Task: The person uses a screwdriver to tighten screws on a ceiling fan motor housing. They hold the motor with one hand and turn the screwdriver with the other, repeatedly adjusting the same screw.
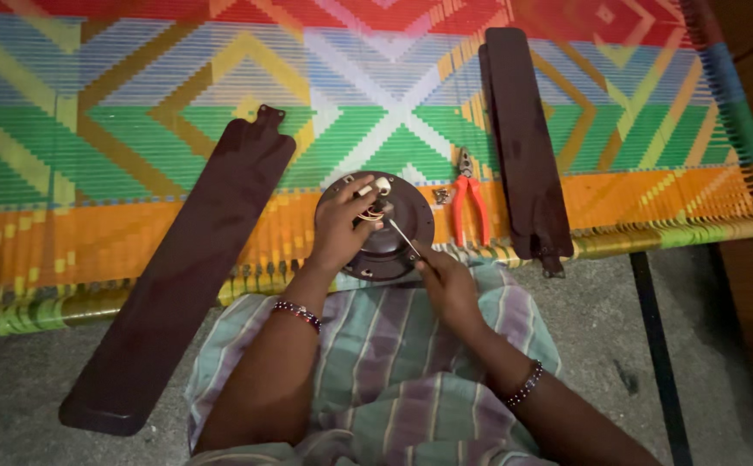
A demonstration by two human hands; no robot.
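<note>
Dark, round metal fan motor housing (382,226) at the near edge of a woven cot (135,129), half over the striped cloth (376,362) on the lap. Left hand (340,229) curled over the housing's top, fingertips pinching the small pale wires at its centre. Right hand (446,280) closed around a thin metal screwdriver (403,236), tip angled in to the hub. Red-handled pliers (470,203) and a few loose screws (442,196) just right of the housing. Long, flat, dark brown fan blade (182,276) slanting off the cot's near edge at left; second blade (523,142) lying toward the right edge. Weave taut, ribbed, in bright geometric bands.
</note>
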